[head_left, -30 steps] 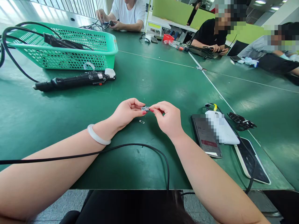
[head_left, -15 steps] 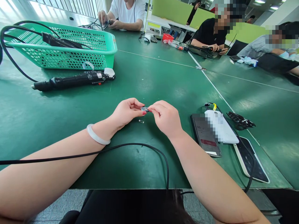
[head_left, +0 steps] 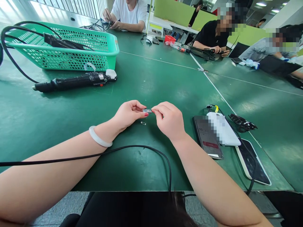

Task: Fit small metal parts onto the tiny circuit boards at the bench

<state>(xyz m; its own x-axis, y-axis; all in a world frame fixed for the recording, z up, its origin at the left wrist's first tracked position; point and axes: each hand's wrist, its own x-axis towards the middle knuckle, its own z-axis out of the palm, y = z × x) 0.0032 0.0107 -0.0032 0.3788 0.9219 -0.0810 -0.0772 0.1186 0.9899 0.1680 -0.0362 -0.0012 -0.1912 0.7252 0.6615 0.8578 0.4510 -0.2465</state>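
Between the thumb and fingers of my left hand [head_left: 129, 113] is a small circuit board [head_left: 147, 111], greyish and speckled, held just above the green table [head_left: 142, 85]. My right hand [head_left: 168, 119] is pinched at the board's right end. Its fingertips meet the edge or sit very close to it; whether they hold a tiny part is too small to make out. On the table just below the board lies a little pale rectangular piece [head_left: 143, 123]. A white bangle [head_left: 99, 137] circles my left wrist.
A black electric screwdriver [head_left: 75, 81] lies in front of a green basket [head_left: 111, 52] with cables. A black cable [head_left: 132, 146] crosses my left forearm. Phones [head_left: 208, 137] and sunglasses [head_left: 242, 123] are at right. Several people sit farther off, one in a white shirt [head_left: 130, 14].
My right fingertips have shifted slightly right, so more of the board's right end shows. My left hand and the pale piece stay nearly in place.
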